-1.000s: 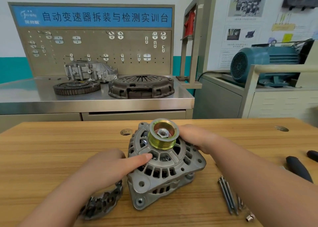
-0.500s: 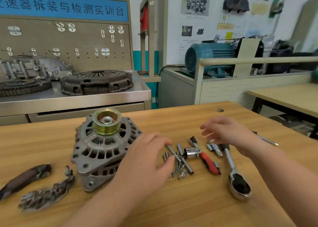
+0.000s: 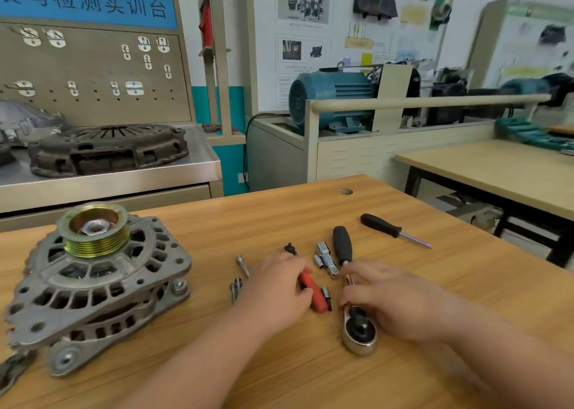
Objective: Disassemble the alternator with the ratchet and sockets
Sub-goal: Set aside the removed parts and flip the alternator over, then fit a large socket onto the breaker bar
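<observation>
The grey alternator (image 3: 93,287) lies on the wooden table (image 3: 310,377) at the left, its gold pulley (image 3: 93,231) and centre nut facing up. Neither hand touches it. My left hand (image 3: 276,293) curls its fingers over a red-handled tool (image 3: 316,297) that lies among the small parts. My right hand (image 3: 391,297) holds the ratchet by its shaft, just above the chrome head (image 3: 358,331). The ratchet's black handle (image 3: 341,245) points away from me. Sockets on an extension (image 3: 324,258) lie between the two hands.
Several long bolts (image 3: 239,276) lie left of my left hand. A black-handled screwdriver (image 3: 391,230) lies further back on the right. A dark removed part (image 3: 12,371) sits at the table's left front edge. Behind stand a steel bench with a clutch cover (image 3: 108,148) and a blue motor (image 3: 329,98).
My view swung right, away from the alternator. Both hands left the alternator and moved to the tools. The left hand came down on the red-handled tool and the right on the ratchet.
</observation>
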Demonstrator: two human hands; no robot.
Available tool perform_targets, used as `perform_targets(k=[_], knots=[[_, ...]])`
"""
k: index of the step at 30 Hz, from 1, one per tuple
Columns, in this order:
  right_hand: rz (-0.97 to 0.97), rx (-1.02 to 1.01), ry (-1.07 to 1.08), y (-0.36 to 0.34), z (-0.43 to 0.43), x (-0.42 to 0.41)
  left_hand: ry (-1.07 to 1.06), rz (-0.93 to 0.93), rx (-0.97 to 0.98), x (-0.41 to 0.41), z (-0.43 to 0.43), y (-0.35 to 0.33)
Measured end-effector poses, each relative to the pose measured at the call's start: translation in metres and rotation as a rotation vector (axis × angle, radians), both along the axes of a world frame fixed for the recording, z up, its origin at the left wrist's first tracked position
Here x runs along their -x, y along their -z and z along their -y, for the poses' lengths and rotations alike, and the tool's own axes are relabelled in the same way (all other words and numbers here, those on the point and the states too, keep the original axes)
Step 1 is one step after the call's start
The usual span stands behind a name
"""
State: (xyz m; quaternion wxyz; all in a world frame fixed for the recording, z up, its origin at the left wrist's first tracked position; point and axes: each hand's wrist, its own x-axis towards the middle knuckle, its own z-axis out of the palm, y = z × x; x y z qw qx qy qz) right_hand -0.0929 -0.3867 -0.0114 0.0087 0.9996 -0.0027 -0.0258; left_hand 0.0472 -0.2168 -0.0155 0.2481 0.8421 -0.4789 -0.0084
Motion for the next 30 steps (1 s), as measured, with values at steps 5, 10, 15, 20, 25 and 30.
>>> perform_targets(k=[5,10,15,20,25,30], knots=[[0.108,-0.173,-0.08,0.011,-0.003,-0.008,-0.035,0.067,0.013,-0.007,0.014,-0.001],[0.261,-0.477,-0.089,0.016,-0.001,-0.013,-0.062,0.091,-0.014,-0.021,0.021,0.001],[0.406,-0.683,-0.05,-0.001,0.002,-0.021,0.001,0.12,-0.028,-0.033,0.034,0.0],[0.524,-1.12,-0.047,-0.041,0.001,-0.024,0.247,0.222,-0.187,-0.036,0.066,-0.007],[0.521,-1.066,0.102,-0.073,0.022,-0.044,0.426,0.443,-0.34,-0.039,0.088,-0.003],[0.51,-1.207,0.184,-0.092,0.03,-0.058,0.454,0.384,-0.2,-0.036,0.096,0.005]])
